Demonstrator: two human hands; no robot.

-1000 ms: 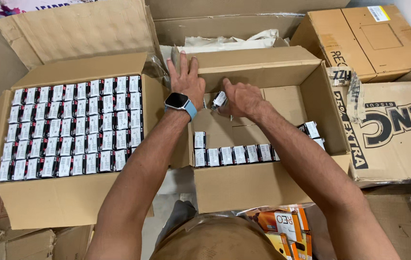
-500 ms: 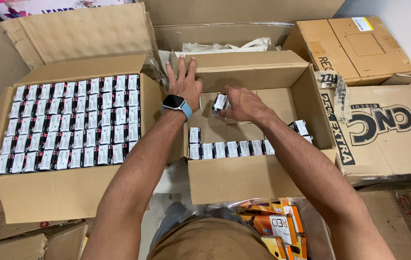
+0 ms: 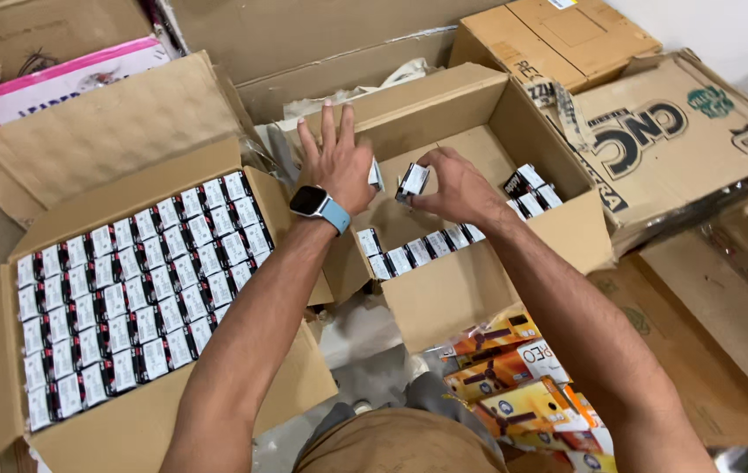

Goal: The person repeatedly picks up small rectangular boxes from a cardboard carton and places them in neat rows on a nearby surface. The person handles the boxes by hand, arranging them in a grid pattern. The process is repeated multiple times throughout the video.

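Over a half-filled open cardboard carton [image 3: 479,289], the right hand [image 3: 457,188] pinches a small white-and-black packet [image 3: 413,180], while the left hand [image 3: 334,162], fingers spread, touches another packet at the carton's inner wall. A row of like packets [image 3: 417,250] lines the carton floor. To the left, a second open cardboard carton [image 3: 146,420] is packed full.

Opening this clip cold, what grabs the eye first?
The carton on the left, packed edge to edge with rows of small white-and-black boxes. Next, both hands over the half-filled carton in the middle: the right hand pinches one small box, and the left hand, smartwatch on its wrist, is spread beside it.
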